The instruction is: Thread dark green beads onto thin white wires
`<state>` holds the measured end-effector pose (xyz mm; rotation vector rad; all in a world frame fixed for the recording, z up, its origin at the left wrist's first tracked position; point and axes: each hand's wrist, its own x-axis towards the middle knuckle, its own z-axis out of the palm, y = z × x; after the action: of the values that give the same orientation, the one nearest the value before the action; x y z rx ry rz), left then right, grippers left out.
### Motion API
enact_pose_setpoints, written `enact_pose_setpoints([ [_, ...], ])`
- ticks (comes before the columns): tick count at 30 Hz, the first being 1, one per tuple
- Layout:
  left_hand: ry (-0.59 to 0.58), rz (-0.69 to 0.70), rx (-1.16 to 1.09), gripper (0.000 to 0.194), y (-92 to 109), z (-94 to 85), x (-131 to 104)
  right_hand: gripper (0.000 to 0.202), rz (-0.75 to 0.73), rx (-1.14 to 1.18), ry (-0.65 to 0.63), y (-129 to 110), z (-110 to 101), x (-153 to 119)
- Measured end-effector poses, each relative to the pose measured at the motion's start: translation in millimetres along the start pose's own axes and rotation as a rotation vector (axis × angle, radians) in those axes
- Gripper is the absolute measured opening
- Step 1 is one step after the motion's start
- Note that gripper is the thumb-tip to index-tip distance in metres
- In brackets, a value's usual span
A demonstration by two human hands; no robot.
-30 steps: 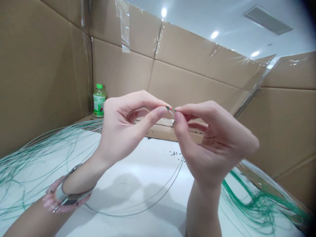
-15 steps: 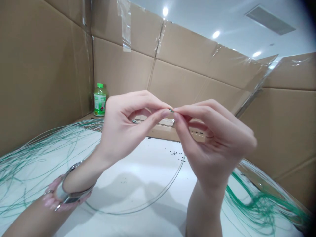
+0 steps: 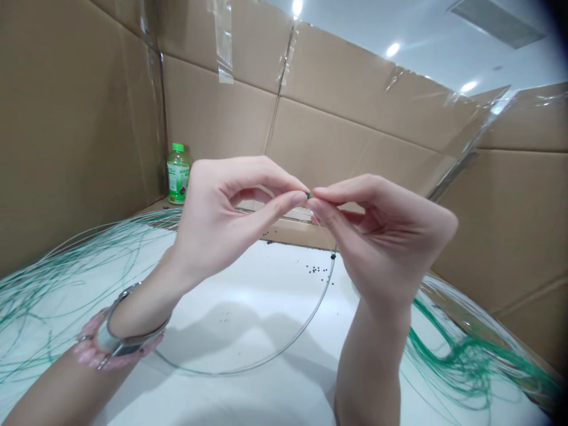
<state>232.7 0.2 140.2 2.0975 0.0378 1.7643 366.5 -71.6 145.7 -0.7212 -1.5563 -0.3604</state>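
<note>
My left hand pinches a tiny dark green piece between thumb and forefinger. Right beside it, the thumb and forefinger of my right hand are closed in a pinch; what they hold is too small to make out. The fingertips of both hands nearly meet. Below my right fingertips hangs a thin pale strand that curves down and left over the white surface. A small black bead sits on its upper part.
Green and white strands spread on the left, and a green bundle lies at the right. Tiny black beads dot the white surface. A green-capped bottle stands by the cardboard wall.
My right fingers have shifted slightly at the pinch, and the black bead on the strand now shows below them. The view has tilted a little, moving the background up.
</note>
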Motion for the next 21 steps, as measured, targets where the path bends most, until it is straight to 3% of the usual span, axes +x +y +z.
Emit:
enact_pose_setpoints([
  [6, 0.032, 0.046, 0.091, 0.007, -0.2, -1.5, -0.9, 0.016, 0.048, 0.003, -0.066, -1.8, 1.8, 1.1],
  [10, 0.089, 0.219, 0.201, 0.013, -6.5, -2.0, 0.3, 0.013, 0.091, -0.072, -0.111, -3.1, 3.1, 1.7],
  [12, 0.109, 0.221, 0.203, 0.015, -9.4, -1.7, 0.8, 0.012, 0.150, -0.106, -0.153, -1.6, -0.8, 2.9],
  [17, 0.109, 0.100, 0.219, 0.005, -13.9, 2.6, 0.0, 0.008, 0.348, -0.176, -0.523, 4.9, -21.3, 7.5],
  [21, 0.087, 0.082, 0.171, 0.004, -16.8, 13.3, -3.0, 0.006, 0.347, -0.070, -0.366, 6.8, -24.9, 7.6],
])
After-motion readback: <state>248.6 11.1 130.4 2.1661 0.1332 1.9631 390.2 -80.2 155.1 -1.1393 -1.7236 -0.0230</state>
